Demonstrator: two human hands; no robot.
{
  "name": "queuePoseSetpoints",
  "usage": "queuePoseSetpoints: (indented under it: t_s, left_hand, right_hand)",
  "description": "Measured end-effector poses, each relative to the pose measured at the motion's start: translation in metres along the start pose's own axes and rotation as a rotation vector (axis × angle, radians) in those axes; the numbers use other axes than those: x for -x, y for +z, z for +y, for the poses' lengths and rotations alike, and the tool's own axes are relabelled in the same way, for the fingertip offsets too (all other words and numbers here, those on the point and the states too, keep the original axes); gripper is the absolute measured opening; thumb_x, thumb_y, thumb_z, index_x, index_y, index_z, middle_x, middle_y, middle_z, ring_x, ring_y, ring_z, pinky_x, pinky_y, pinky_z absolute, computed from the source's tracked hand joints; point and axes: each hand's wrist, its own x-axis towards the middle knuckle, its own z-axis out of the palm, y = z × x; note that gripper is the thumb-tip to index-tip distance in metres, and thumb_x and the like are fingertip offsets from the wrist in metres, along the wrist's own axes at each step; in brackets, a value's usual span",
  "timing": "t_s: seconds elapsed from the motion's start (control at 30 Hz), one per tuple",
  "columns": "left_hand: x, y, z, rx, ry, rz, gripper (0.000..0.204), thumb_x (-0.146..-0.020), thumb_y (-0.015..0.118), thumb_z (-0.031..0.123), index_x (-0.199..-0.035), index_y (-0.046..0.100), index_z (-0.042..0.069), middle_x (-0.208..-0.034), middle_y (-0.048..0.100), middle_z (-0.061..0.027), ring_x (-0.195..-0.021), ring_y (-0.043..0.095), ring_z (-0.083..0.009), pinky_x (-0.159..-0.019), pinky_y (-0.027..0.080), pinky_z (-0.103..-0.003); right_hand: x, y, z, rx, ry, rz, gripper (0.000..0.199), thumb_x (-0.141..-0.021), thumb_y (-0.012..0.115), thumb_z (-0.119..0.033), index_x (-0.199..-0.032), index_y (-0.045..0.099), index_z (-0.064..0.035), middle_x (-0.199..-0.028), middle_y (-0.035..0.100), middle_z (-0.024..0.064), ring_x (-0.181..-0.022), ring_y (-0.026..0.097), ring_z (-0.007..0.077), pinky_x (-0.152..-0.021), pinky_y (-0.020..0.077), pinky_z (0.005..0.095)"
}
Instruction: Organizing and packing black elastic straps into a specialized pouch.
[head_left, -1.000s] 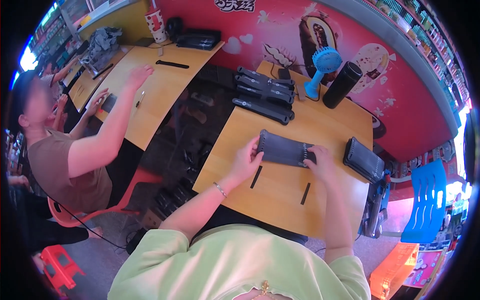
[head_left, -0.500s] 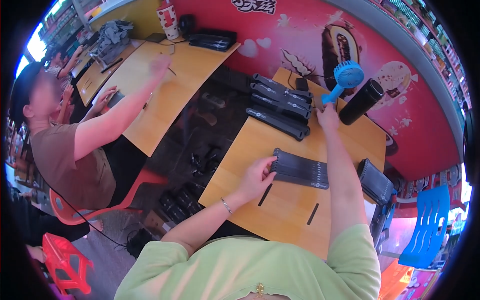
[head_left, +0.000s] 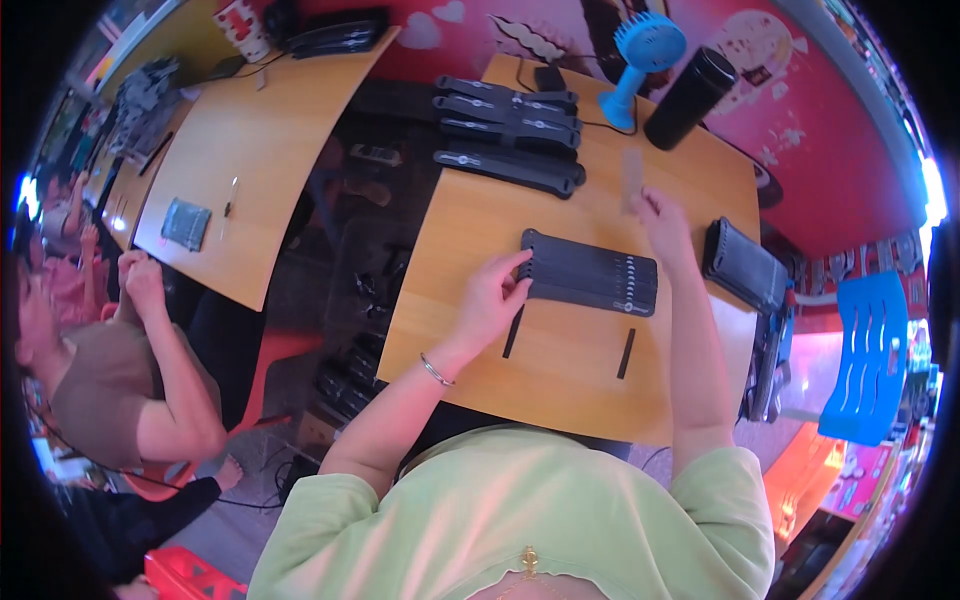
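Observation:
A fanned stack of flat black straps (head_left: 590, 272) with rounded, holed ends lies across the middle of the table. My left hand (head_left: 495, 300) pinches the stack's left end between thumb and fingers. Beyond the stack's right end, my right hand (head_left: 665, 225) is closed on a thin, pale see-through strip (head_left: 631, 180), blurred by motion and raised over the tabletop. Two narrow dark strips, a left one (head_left: 513, 332) and a right one (head_left: 626, 354), lie on the table on my side of the stack.
Bundled black straps (head_left: 510, 125) lie at the far left of the table. A blue handheld fan (head_left: 640, 65) and a black bottle (head_left: 692, 98) stand at the back. Another dark stack (head_left: 745, 265) is at the right edge. A co-worker (head_left: 120, 370) sits left, at another table (head_left: 270, 150).
My right hand has come back from beside the fan's base, now with the pale strip in it. My left hand stays at the stack. The co-worker has drawn their raised arm back.

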Motion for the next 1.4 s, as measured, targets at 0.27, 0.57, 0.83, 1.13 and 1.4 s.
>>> queuePoseSetpoints:
  t_s: [0.27,0.57,0.83,1.13,1.4]
  left_hand:
    - [-0.020,0.014,0.011,-0.196,0.082,-0.150,0.037,-0.080,0.064,-0.002,-0.116,0.061,0.002,-0.086,0.054,-0.0071,-0.059,0.051,-0.0112,-0.056,0.043,-0.023]
    - [-0.024,0.017,0.009,-0.131,0.015,-0.172,0.037,-0.079,0.065,-0.001,-0.116,0.062,0.002,-0.090,0.054,-0.0068,-0.057,0.050,-0.0088,-0.055,0.042,-0.022]
    - [-0.023,0.017,0.008,-0.116,0.007,-0.155,0.036,-0.077,0.066,0.001,-0.113,0.063,0.001,-0.087,0.056,-0.0097,-0.057,0.054,-0.0146,-0.056,0.046,-0.026]
    - [-0.022,0.018,0.005,-0.112,0.023,-0.143,0.036,-0.077,0.066,0.001,-0.112,0.063,0.000,-0.087,0.055,-0.0088,-0.056,0.053,-0.0130,-0.056,0.045,-0.026]
    - [-0.022,0.018,0.005,-0.130,0.040,-0.126,0.036,-0.077,0.068,0.001,-0.112,0.064,0.001,-0.085,0.055,-0.0073,-0.055,0.051,-0.0109,-0.054,0.043,-0.024]
  right_hand:
    - [0.124,0.009,-0.021,-0.136,0.175,-0.097,0.048,-0.085,0.064,-0.013,-0.129,0.044,-0.0097,-0.072,0.062,0.0060,-0.069,0.059,0.0137,-0.065,0.0461,0.0281]
    - [0.122,0.004,-0.034,0.509,-0.255,-0.029,0.057,-0.076,0.071,-0.020,-0.129,0.050,-0.0131,-0.124,0.054,0.0098,-0.112,0.051,0.0287,-0.092,0.0425,0.0359]
    - [0.115,0.014,-0.013,0.380,-0.355,-0.089,0.063,-0.075,0.073,-0.021,-0.130,0.048,-0.0077,-0.138,0.043,0.0122,-0.128,0.038,0.0311,-0.105,0.0342,0.0389]
    - [0.114,0.010,-0.019,0.348,-0.256,0.002,0.069,-0.066,0.080,-0.022,-0.127,0.050,-0.0074,-0.130,0.049,0.0119,-0.120,0.046,0.0332,-0.098,0.0414,0.0400]
    - [0.112,0.011,-0.012,0.242,-0.230,-0.112,0.055,-0.072,0.075,-0.020,-0.121,0.056,-0.0067,-0.132,0.051,0.0094,-0.120,0.049,0.0292,-0.099,0.0419,0.0368]
